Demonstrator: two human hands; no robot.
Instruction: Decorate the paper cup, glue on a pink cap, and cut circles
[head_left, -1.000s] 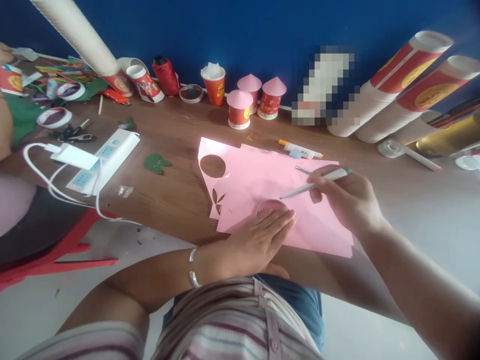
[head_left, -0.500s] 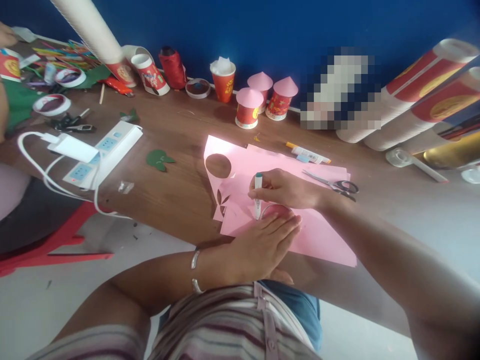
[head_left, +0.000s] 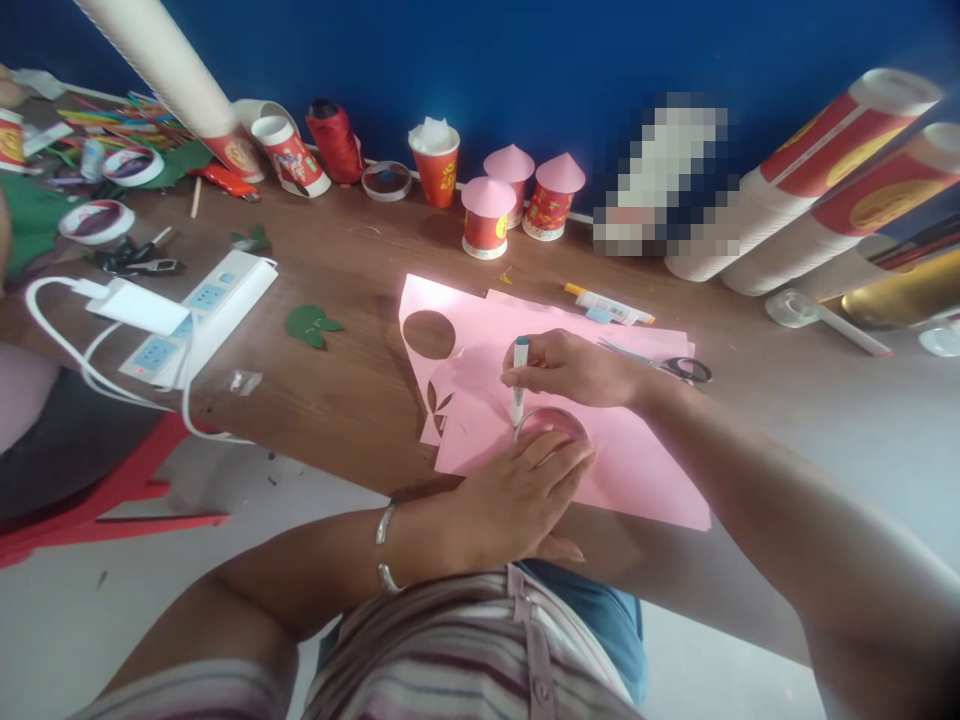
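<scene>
My right hand (head_left: 577, 368) grips a white marker (head_left: 519, 388) with a teal end, held nearly upright. The marker's tip is down at the left edge of a round, thin-rimmed disc or ring (head_left: 556, 409), partly hidden under my fingers. My left hand (head_left: 517, 495) lies flat over this round piece, fingers stretched out, pressing it on pink paper sheets (head_left: 637, 455). The sheet at the left has a round hole and leaf-shaped cut-outs. Just beyond my right wrist, scissors (head_left: 688, 369) rest on the paper, near an orange-ended marker (head_left: 615, 307).
Red paper cups with pink cone tops (head_left: 487, 220) stand along the back, beside a red cup (head_left: 436, 170) of white tissue. A power strip (head_left: 202, 315) with cables and a green paper cut-out (head_left: 309, 326) lie left. Cup stacks (head_left: 847, 165) lean at right.
The marker's tip has moved slightly up and right along the round piece's left edge. My left hand stays over it. The whole view has shifted a little.
</scene>
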